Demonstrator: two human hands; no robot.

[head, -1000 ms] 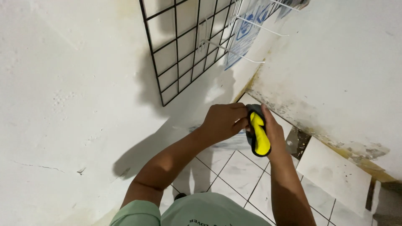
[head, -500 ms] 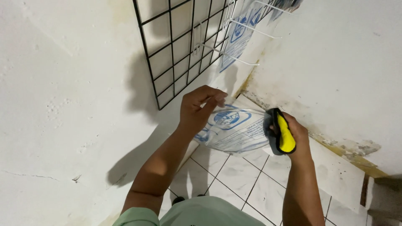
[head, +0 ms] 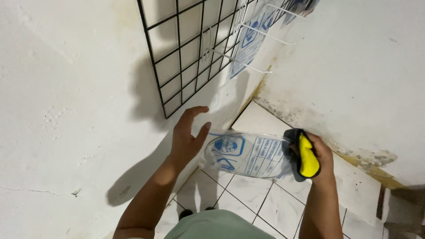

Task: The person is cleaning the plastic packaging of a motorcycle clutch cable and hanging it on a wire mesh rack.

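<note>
My right hand (head: 319, 156) grips a yellow and black object (head: 304, 155) together with one end of a clear plastic package (head: 248, 155) printed in blue, which hangs out flat to the left. My left hand (head: 187, 137) is open with fingers spread, just left of the package's free end and not holding it. A black wire grid panel (head: 186, 53) hangs on the white wall above my left hand.
White wire hooks (head: 239, 59) stick out from the grid, and more blue-printed clear packages (head: 250, 44) hang at its upper right. White walls meet in a stained corner (head: 261, 90). White floor tiles (head: 248, 203) lie below.
My hands have drawn apart: the right hand moved right with the yellow object, the clear package came into view between them, and the left hand opened and let go.
</note>
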